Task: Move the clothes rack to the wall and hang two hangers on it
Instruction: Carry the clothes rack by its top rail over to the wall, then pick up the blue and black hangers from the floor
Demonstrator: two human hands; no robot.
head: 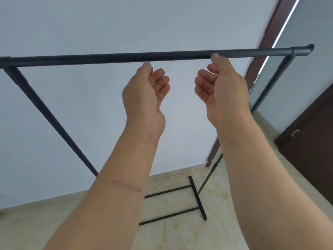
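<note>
Both hands are loosely curled and grasp nothing: the left hand [146,91] and right hand [221,87] touch thumb tips to the clothes rack [108,59], whose top bar runs left to right across mid-frame before the wall [126,24].

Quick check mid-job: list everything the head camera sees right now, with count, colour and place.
Rack: one, black; top bar runs across the frame, base bars on the floor below, close to the wall.
Wall: one, white, behind the rack.
Floor: beige tiles, bottom of frame.
Door frame: one, brown, upper right.
Door: one, dark brown, right edge.
Hangers: none in view.
Left hand: bare, open, thumb tip at the bar's underside.
Right hand: bare, open, thumb tip at the bar's underside.
</note>
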